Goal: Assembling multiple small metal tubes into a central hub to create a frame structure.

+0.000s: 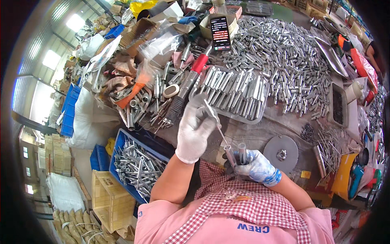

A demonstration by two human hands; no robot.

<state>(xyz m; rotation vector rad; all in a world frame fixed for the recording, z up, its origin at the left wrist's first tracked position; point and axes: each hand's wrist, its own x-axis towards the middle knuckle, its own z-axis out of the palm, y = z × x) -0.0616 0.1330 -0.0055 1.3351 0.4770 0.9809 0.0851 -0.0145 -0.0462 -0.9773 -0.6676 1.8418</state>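
Observation:
My left hand (194, 132), in a white glove, pinches a slim metal piece with a thin rod (222, 133) that slants down. The rod's lower tip is at or just above the mouth of a metal tube (229, 155); I cannot tell whether it is inside. My right hand (260, 168), in a white glove with blue patches, grips that tube and a second metal tube (242, 151), both standing mouth up in front of my apron. Just beyond my hands lies a clear tray (256, 120) with rows of shiny metal assemblies.
A large heap of metal parts (284, 57) covers the back right of the table. A phone (220, 34) stands behind the tray. A grey disc (281, 153) lies right of my right hand, thin rods (329, 152) beyond it. A blue crate (118, 158) of metal tubes sits left.

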